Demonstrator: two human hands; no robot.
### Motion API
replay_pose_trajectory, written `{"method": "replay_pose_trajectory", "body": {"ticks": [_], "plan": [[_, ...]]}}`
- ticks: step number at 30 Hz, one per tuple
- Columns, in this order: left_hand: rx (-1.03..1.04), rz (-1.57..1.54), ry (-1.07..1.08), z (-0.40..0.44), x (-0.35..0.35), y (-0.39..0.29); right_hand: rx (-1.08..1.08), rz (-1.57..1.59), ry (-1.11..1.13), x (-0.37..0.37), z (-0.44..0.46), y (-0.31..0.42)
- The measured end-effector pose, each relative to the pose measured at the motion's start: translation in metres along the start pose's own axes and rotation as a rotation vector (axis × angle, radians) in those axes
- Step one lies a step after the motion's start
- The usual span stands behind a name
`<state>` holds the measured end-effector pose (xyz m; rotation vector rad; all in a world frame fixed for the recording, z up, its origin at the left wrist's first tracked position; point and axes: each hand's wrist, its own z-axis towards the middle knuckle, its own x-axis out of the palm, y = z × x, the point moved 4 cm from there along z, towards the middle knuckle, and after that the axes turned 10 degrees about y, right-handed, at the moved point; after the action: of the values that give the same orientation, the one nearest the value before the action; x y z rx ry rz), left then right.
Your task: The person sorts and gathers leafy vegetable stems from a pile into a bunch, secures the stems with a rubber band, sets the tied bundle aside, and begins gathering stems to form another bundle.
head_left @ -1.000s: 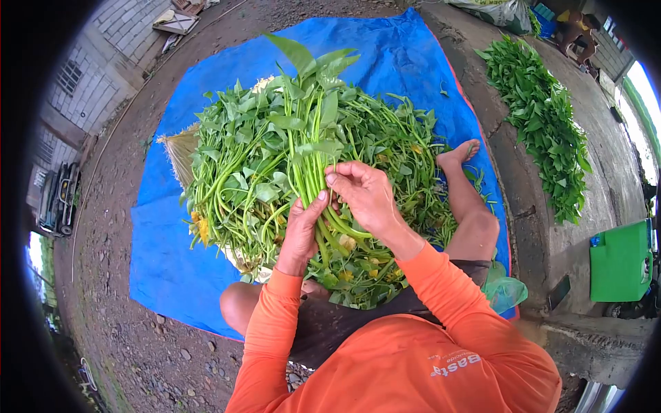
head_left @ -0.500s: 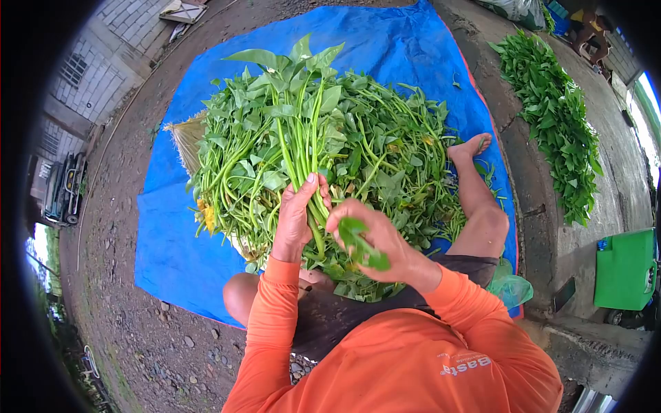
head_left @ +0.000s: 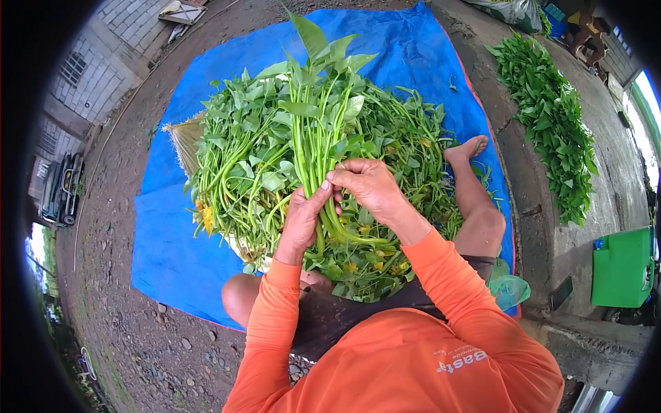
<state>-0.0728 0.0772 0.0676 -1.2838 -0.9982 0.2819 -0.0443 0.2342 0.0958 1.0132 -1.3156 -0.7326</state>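
Observation:
My left hand (head_left: 303, 219) is closed around the lower stems of an upright bunch of long green stalks (head_left: 310, 141) with leaves at the top. Against the right side of the bunch, my right hand (head_left: 372, 189) pinches at the stems with thumb and forefinger; whatever lies between those fingertips is too small to make out. Thick stem ends stick out below my hands toward the right. Behind and around them spreads a large heap of leafy stalks (head_left: 237, 165), with some yellow leaves in it, on a blue tarp (head_left: 169, 241).
A long pile of green leaves (head_left: 547, 124) lies on concrete at the right. Near it stand a green container (head_left: 622, 268) and, closer to my knee, a green plastic bag (head_left: 509, 292). Another person (head_left: 589, 34) is at the upper right. My bare foot (head_left: 475, 148) rests on the tarp.
Half a second ago my right hand was lower and blurred, with a loose green leaf in it. Now it is back up at the bunch, and that leaf is no longer in it.

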Motion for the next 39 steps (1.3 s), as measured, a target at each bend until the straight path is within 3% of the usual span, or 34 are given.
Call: {"method": "replay_pose_trajectory", "body": {"ticks": [8,10,12,15,18,21,24,26,29,35,39], "plan": [[0.009,0.086,0.015,0.002,0.004,0.002,-0.110,0.032,-0.136,0.007,-0.006,0.002],[-0.013,-0.022,-0.004,0.000,0.000,0.002,-0.140,0.079,-0.141,0.012,-0.008,0.008],[-0.034,-0.101,-0.015,-0.001,-0.004,0.000,-0.213,-0.018,-0.297,-0.011,-0.013,0.010],[-0.066,-0.141,-0.018,-0.005,-0.007,-0.002,-0.496,-0.536,-0.376,-0.015,-0.015,0.024],[-0.051,-0.172,0.029,-0.004,-0.005,0.001,-0.638,-1.012,-0.305,0.002,-0.017,0.037],[-0.059,-0.181,0.070,-0.003,-0.003,0.001,-0.564,-0.756,-0.253,-0.006,-0.015,0.022],[-0.079,-0.168,0.082,-0.005,-0.005,0.003,-0.546,-0.803,-0.233,-0.015,-0.008,0.017],[-0.092,-0.168,0.072,-0.006,-0.004,0.006,-0.281,-0.699,-0.238,-0.017,-0.006,0.013],[-0.103,-0.127,0.108,-0.002,-0.006,0.008,-0.368,-1.077,-0.195,-0.026,-0.003,0.016],[-0.147,-0.145,0.071,-0.001,0.001,0.008,-0.176,-0.573,-0.149,-0.036,0.021,0.001],[-0.067,-0.294,0.071,-0.004,-0.014,-0.011,-0.044,0.242,-0.149,-0.051,0.003,0.009]]}}
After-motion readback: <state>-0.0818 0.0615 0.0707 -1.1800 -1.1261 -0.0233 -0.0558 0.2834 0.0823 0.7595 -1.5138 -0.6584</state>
